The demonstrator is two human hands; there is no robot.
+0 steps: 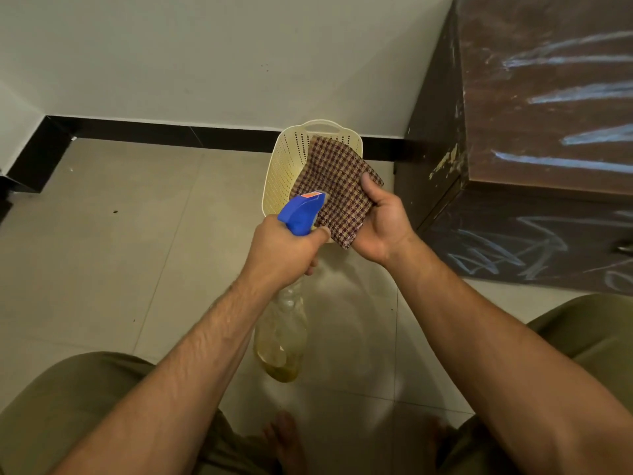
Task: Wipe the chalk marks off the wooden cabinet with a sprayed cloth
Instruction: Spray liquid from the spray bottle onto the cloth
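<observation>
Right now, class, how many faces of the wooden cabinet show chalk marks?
2. The top face carries long blue strokes, and the front face below it carries blue zigzag scribbles. The side face towards the wall looks unmarked; other faces are hidden.

The light is dim, warm and yellowish, with no lamp in view. The floor tiles carry a soft sheen, brightest low in the centre, with pale reflections there. Shadows are weak and diffuse; the cabinet side facing the wall is darkest. The wide lens bends straight lines: the skirting bows and the cabinet edges lean. The centre is fairly sharp; the chalk marks at the right edge look smeared. The bottle and feet are soft, and fine grain is visible throughout.
</observation>
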